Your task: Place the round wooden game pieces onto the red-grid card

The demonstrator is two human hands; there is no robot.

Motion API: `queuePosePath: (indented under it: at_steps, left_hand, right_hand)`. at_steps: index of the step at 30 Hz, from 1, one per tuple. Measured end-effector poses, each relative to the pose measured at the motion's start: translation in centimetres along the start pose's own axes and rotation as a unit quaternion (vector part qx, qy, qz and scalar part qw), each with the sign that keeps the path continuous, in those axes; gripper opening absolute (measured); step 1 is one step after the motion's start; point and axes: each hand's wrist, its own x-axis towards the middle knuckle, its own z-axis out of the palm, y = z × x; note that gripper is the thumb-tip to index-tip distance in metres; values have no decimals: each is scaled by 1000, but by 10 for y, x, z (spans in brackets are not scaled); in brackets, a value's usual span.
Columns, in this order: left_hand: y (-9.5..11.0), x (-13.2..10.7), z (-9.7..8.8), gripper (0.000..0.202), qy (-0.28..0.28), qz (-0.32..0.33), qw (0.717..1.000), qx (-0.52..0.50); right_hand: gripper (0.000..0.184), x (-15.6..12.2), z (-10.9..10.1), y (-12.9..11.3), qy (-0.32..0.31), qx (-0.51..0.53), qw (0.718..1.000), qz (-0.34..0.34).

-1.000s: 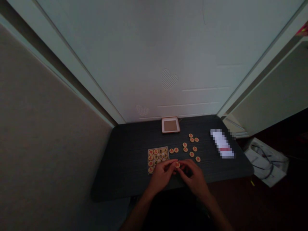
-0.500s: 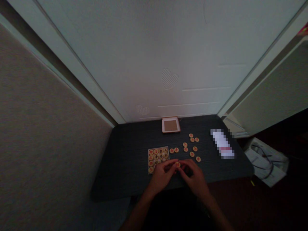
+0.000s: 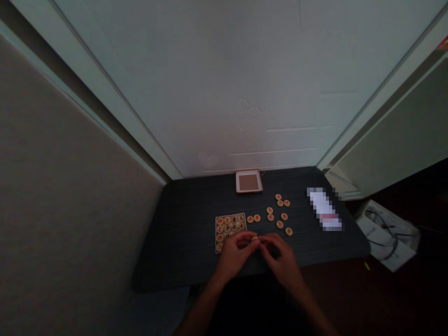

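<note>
Between the fingertips of both my hands is one round Chinese chess piece [image 3: 255,238], partly covered by the fingers. My left hand [image 3: 235,249] pinches it from the left, over the near right corner of a shallow box [image 3: 216,233]. Rows of wooden pieces with red or black characters fill the visible part of that box; the hand hides the rest. My right hand [image 3: 280,254] is closed, its thumb and fingertips at the piece's right side. Just beyond the hands, two loose red-marked pieces [image 3: 256,218] lie side by side, and several others [image 3: 280,224] are scattered to the right.
All this is on a dark table [image 3: 175,224] against a white panel with embossed hearts. An open box lid or tray [image 3: 248,183] lies at the table's far edge. A pixelated white item [image 3: 324,208] is on the right. A white box with cables [image 3: 388,235] stands beyond the right edge.
The held piece has shifted slightly left and turned, so less of its face shows. Both hands stay close together; the loose pieces and box look unmoved.
</note>
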Motion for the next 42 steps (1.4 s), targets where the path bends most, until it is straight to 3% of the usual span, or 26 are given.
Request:
queuePosePath:
  at_steps: [20, 27, 30, 35, 42]
  left_hand:
    - [1, -2, -8, 34, -36, 2, 999, 2]
    - [5, 1, -22, 25, -16, 70, 993, 89]
    - [11, 13, -42, 23, 24, 114, 977, 177]
    - [20, 36, -68, 19, 66, 158, 919, 356]
    - [19, 49, -69, 16, 45, 180, 861, 473]
  right_hand:
    - [18, 3, 7, 0, 13, 0, 1000, 27]
    - [19, 3, 10, 5, 12, 8, 1000, 17]
    - [20, 3, 11, 12, 23, 3, 1000, 16]
    - [22, 1, 11, 21, 25, -11, 999, 28]
    - [21, 0, 10, 25, 26, -20, 999, 26]
